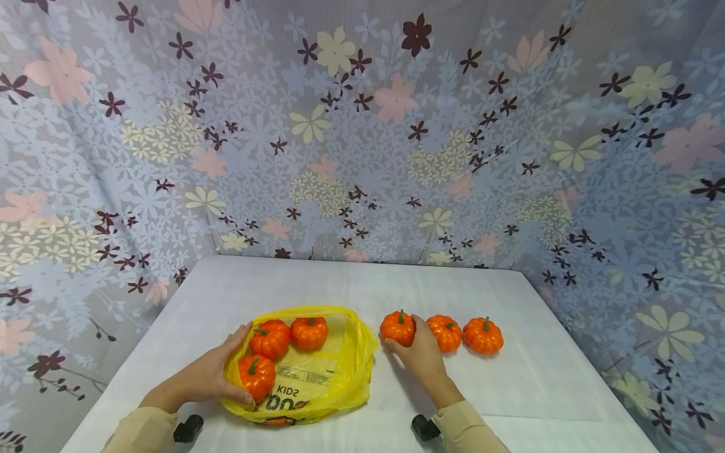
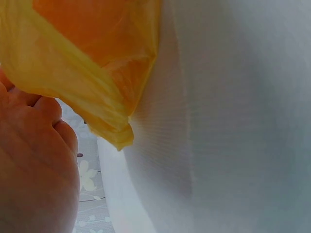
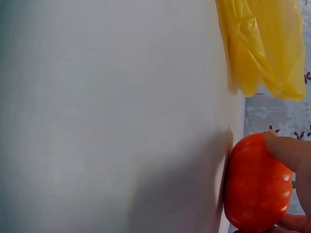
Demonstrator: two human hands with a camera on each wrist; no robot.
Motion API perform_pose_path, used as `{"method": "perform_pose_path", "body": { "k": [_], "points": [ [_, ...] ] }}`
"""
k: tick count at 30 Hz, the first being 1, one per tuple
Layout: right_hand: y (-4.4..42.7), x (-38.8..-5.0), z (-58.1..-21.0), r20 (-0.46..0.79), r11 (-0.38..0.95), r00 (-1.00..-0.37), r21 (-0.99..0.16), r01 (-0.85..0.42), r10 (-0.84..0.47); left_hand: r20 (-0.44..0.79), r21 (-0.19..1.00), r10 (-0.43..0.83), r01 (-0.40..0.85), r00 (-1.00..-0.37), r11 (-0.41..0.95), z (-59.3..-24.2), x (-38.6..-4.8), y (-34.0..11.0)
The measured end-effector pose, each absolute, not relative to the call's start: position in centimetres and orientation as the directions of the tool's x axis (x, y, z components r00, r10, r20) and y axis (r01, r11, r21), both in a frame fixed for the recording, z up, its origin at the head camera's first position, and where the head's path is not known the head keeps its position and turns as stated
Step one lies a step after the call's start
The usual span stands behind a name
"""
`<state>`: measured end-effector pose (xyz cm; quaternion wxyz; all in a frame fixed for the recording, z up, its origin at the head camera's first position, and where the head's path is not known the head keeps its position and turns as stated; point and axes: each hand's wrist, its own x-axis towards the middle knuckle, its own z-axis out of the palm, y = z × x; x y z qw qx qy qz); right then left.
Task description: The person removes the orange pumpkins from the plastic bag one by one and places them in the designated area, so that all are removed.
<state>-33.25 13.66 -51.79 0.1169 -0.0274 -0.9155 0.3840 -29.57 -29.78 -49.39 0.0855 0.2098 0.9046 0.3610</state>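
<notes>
A yellow plastic bag [image 1: 354, 384] lies spread with its mouth up on the table, three small orange pumpkins inside, one of them a pumpkin [image 1: 309, 333] at the back. My left hand [image 1: 206, 371] holds the bag's left side, thumb at the front and fingers farther back; the bag partly hides the fingertips in the left wrist view. Just right of the bag, my right hand [image 1: 423, 362] grips a pumpkin [image 1: 395, 329] between thumb and fingers. That pumpkin [image 3: 257, 184] appears at or very near the table surface in the right wrist view.
Two more pumpkins stand right of my right hand: a nearer pumpkin [image 1: 444, 333] close to the fingers, and a farther pumpkin [image 1: 483, 336]. A white cloth covers the table [image 1: 544, 377]. Behind it hangs a flowered curtain [image 1: 362, 157].
</notes>
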Motion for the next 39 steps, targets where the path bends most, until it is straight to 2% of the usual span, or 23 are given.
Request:
{"method": "perform_pose_path", "body": {
  "k": [4, 12, 24, 29, 35, 39],
  "points": [
    [13.6, -33.2, -51.3, 0.186, 0.718, -0.974, -0.695, -0.041, 0.125, -0.014, 0.693, 0.438, 0.307, -0.899, 0.653, -49.4, -29.5, -29.8],
    [12.9, -33.2, -49.2, 0.332, 0.731, -0.939, -0.663, -0.161, 0.094, -0.01, 0.7, 0.441, 0.308, -0.898, 0.644, -49.3, -29.5, -29.8],
    [10.9, -33.4, -46.8, 0.28, 0.64, -0.956, -0.751, -0.163, 0.086, -0.033, 0.704, 0.425, 0.281, -0.905, 0.653, -49.4, -29.5, -29.7],
    [9.8, -33.3, -46.7, 0.294, 0.613, -0.956, -0.76, -0.217, 0.026, -0.032, 0.704, 0.421, 0.279, -0.906, 0.653, -49.5, -29.5, -29.7],
    [8.0, -33.2, -47.0, 0.323, 0.604, -0.94, -0.729, -0.321, -0.11, -0.028, 0.7, 0.418, 0.28, -0.908, 0.657, -49.5, -29.4, -29.8],
    [7.1, -33.3, -46.9, 0.304, 0.578, -0.937, -0.739, -0.347, -0.173, -0.034, 0.699, 0.419, 0.278, -0.907, 0.659, -49.4, -29.5, -29.7]
  ]
}}
